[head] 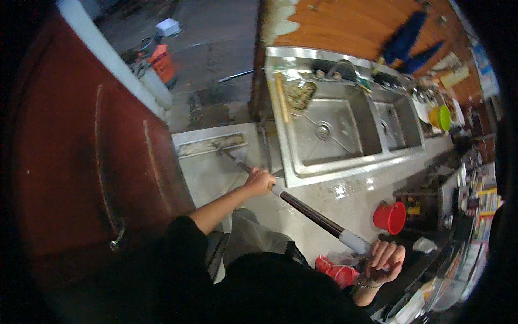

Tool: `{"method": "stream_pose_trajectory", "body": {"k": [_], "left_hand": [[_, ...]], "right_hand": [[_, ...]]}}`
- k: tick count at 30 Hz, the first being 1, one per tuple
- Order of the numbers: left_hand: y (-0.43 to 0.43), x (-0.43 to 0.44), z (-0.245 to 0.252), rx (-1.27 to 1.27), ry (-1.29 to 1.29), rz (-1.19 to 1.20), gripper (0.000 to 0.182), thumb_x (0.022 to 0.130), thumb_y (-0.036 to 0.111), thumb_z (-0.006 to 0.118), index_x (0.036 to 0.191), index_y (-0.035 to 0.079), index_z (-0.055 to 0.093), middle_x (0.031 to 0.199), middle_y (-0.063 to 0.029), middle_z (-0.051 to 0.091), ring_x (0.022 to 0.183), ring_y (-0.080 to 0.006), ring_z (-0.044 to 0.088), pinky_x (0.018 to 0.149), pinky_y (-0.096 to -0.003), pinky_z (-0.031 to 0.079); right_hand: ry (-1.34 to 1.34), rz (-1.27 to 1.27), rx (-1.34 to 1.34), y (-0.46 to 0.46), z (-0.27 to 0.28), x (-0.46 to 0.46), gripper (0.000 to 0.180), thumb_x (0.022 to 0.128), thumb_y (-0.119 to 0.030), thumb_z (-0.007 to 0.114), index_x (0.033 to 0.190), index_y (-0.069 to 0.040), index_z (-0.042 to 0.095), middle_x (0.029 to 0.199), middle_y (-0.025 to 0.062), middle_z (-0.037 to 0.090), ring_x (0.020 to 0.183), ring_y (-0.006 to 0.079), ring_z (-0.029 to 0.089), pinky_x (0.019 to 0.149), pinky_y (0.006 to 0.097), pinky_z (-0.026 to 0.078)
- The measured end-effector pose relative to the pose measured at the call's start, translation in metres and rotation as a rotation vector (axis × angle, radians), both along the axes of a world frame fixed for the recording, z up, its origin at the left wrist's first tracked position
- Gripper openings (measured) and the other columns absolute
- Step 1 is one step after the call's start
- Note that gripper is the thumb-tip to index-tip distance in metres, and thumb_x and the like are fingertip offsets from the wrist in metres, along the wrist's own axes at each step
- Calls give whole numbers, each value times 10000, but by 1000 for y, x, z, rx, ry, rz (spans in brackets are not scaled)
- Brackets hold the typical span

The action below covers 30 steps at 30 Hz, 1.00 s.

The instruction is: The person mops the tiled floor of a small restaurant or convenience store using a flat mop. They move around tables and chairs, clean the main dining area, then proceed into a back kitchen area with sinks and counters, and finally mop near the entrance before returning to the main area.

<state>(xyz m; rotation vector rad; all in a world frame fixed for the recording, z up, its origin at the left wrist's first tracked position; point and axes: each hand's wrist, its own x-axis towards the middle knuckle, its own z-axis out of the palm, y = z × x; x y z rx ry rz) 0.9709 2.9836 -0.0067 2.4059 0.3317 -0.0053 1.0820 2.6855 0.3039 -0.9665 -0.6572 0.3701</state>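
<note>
A long-handled flat mop (311, 210) runs diagonally in front of me, with a dark pole and light grey sleeves. My left hand (259, 181) is wrapped around the lower part of the pole. At the upper end, beside the grey grip, my right hand (385, 261) has its fingers curled around the pole's end; a beaded bracelet circles that wrist. The pole's far end reaches the dirty, pale rectangular mop head (212, 143) at the doorway. Around it lie light floor tiles (210, 174).
A double-bowl steel sink (323, 172) stands at right, a food-filled strainer (301, 95) in its corner. A wooden door (81, 162) stands at left. A red bucket (389, 217) and red plastic bag (340, 273) are on the floor. Outside is an orange container (162, 65).
</note>
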Motion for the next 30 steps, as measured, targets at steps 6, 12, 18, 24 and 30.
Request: {"method": "stream_pose_trajectory", "body": {"k": [6, 12, 18, 24, 30], "left_hand": [[-177, 34, 9, -158, 130, -156, 98, 619, 119, 616, 603, 112, 520, 642, -85, 538, 766, -295, 540, 723, -410, 309], [-359, 59, 21, -164, 273, -316, 51, 658, 192, 647, 686, 152, 631, 662, -83, 600, 808, -279, 585, 758, -407, 344], [-509, 83, 49, -327, 122, -523, 135, 619, 173, 674, 684, 115, 570, 644, -68, 576, 713, -292, 575, 652, -427, 391], [-620, 128, 70, -662, 119, -1006, 328, 620, 176, 732, 658, 73, 422, 571, -84, 486, 568, -275, 522, 521, -399, 375], [-694, 174, 38, -721, -36, -985, 397, 605, 223, 801, 658, 46, 450, 560, -97, 486, 534, -232, 506, 505, -380, 377]], "right_hand": [[247, -293, 167, -174, -3, 38, 373, 972, -317, 400, 645, -140, 378, 458, -4, 367, 391, 105, 336, 476, 265, 296], [217, -345, 179, -356, 6, 67, 467, 1003, -375, 290, 621, -119, 372, 457, 3, 352, 374, 105, 309, 461, 282, 309], [-38, -267, 285, -497, 59, 54, 443, 947, -341, 488, 583, -104, 400, 464, 23, 472, 302, 75, 422, 279, 194, 328], [-311, -296, 306, -568, 124, -10, 376, 869, -175, 599, 535, -79, 454, 467, 32, 523, 362, 110, 532, 344, 217, 443], [-401, -760, -139, -550, 112, -42, 384, 905, -303, 564, 572, -163, 434, 470, -53, 465, 357, 33, 448, 444, 145, 345]]}}
